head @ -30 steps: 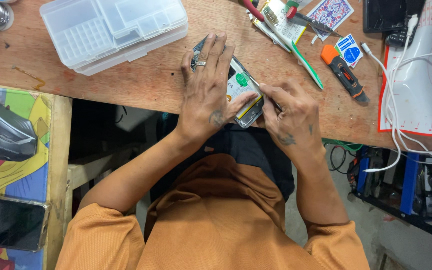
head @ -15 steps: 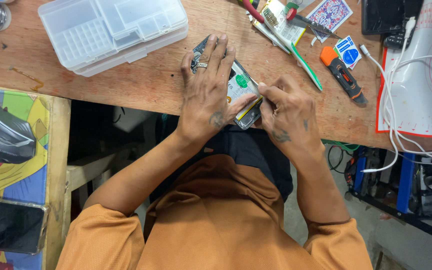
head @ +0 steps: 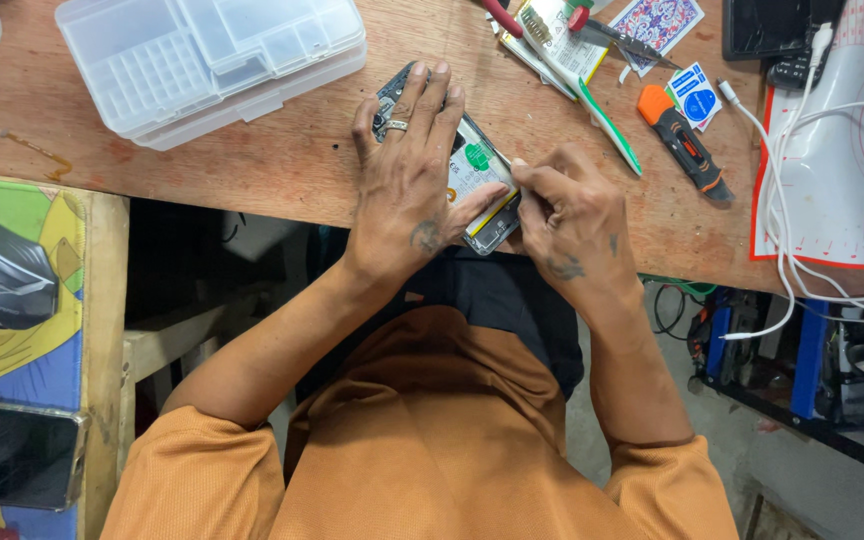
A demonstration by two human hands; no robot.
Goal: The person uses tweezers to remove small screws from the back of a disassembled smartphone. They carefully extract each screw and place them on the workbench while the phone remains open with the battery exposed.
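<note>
Opened black smartphone w/ exposed white battery (head: 474, 180) lies back-off on wooden table (head: 282, 165). Left hand (head: 407, 195) flat, pinning it; right hand (head: 564, 215) pinched on thin tool at lower edge. Insides not out yet.

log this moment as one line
left hand flat on opened phone | right hand pinching at its lower edge | wooden bench

Bare wood left of hands (head: 407, 190); plastic organizer (head: 214, 60) behind-left, utility knife (head: 684, 142) right.

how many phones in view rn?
2. An opened phone on the wooden bench under both hands, and a dark phone lying at the lower left. More may be hidden.
</note>
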